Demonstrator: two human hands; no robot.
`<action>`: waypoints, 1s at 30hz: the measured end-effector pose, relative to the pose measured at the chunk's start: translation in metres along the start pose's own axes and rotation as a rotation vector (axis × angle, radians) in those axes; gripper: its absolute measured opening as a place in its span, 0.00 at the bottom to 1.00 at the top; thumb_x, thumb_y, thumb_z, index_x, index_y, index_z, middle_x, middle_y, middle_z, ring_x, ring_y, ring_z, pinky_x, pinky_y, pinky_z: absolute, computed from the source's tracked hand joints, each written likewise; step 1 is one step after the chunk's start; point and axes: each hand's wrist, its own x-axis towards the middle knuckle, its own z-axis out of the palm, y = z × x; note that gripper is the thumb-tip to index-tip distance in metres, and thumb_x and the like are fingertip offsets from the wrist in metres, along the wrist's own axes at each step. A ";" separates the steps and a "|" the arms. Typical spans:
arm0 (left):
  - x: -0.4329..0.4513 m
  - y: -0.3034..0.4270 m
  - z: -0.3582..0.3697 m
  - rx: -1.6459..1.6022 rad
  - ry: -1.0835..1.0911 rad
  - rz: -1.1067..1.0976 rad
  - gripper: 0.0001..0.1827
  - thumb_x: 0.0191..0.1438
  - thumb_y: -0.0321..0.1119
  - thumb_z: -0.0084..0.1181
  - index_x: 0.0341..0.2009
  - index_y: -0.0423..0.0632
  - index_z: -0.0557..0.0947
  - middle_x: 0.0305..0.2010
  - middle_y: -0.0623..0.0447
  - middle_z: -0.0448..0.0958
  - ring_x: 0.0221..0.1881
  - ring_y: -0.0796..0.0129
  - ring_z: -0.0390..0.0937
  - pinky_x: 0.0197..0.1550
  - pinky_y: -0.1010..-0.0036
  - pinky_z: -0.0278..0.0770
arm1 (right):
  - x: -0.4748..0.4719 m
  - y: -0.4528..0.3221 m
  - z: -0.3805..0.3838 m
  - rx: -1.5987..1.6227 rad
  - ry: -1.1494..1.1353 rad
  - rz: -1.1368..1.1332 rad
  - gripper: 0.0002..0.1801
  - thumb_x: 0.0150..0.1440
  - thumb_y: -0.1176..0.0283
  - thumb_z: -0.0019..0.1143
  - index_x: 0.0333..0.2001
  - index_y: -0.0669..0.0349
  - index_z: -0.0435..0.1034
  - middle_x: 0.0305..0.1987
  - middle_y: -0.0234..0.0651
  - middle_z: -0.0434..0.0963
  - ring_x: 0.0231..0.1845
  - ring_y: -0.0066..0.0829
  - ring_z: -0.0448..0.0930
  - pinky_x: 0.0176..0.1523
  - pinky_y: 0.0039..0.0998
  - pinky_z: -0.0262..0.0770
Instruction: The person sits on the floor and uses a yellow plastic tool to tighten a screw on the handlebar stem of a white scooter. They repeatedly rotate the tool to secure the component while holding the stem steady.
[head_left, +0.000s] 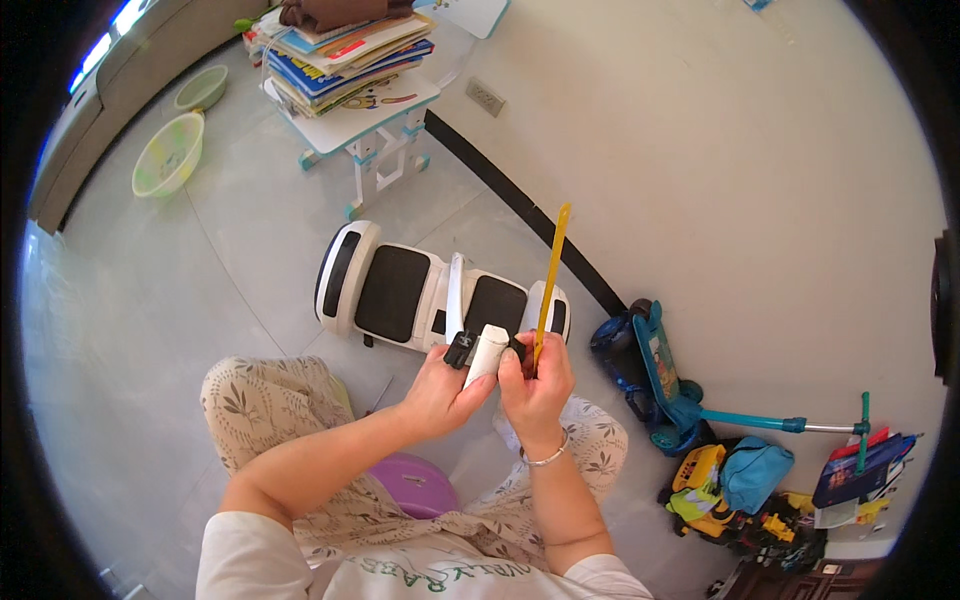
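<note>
Before me on the floor is a white two-wheeled self-balancing scooter (442, 289) with black foot pads. A white control stem (455, 300) rises from its middle towards my hands. My left hand (442, 394) is closed around the white head piece (489, 351) at the top, beside a black padded part (460, 349). In my right hand (541, 382) is a long, thin yellow strip (553, 274), which looks like a hacksaw blade, pointing up and away. The right thumb is close to a second black part (517, 346) on the right of the head piece, partly hidden by the fingers.
A small white desk (405, 105) bears a stack of books (345, 64). Two plastic basins (169, 155) lie at left. By the wall at right are a teal kick scooter (664, 375), a blue hoverboard (619, 352) and piled toys (705, 495). A purple stool (420, 487) is beneath me.
</note>
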 end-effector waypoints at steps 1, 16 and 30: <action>-0.001 -0.001 0.003 0.024 0.060 0.041 0.12 0.52 0.36 0.44 0.37 0.43 0.75 0.32 0.43 0.73 0.35 0.44 0.69 0.43 0.57 0.63 | 0.001 -0.001 0.000 -0.012 -0.005 -0.007 0.11 0.46 0.75 0.57 0.33 0.67 0.66 0.26 0.33 0.67 0.18 0.20 0.67 0.23 0.22 0.65; -0.014 -0.013 0.004 0.086 0.080 0.071 0.16 0.54 0.46 0.44 0.34 0.47 0.76 0.30 0.47 0.75 0.36 0.50 0.72 0.45 0.58 0.62 | -0.022 0.010 0.002 0.387 -0.079 0.248 0.11 0.54 0.73 0.52 0.40 0.65 0.67 0.31 0.26 0.69 0.23 0.14 0.65 0.25 0.16 0.61; 0.014 0.011 -0.010 -0.258 -0.052 -0.373 0.23 0.58 0.48 0.39 0.27 0.41 0.78 0.24 0.57 0.72 0.27 0.75 0.67 0.29 0.74 0.66 | -0.006 0.003 -0.030 0.894 -0.309 0.821 0.16 0.57 0.73 0.48 0.48 0.67 0.64 0.28 0.25 0.67 0.22 0.13 0.61 0.20 0.14 0.51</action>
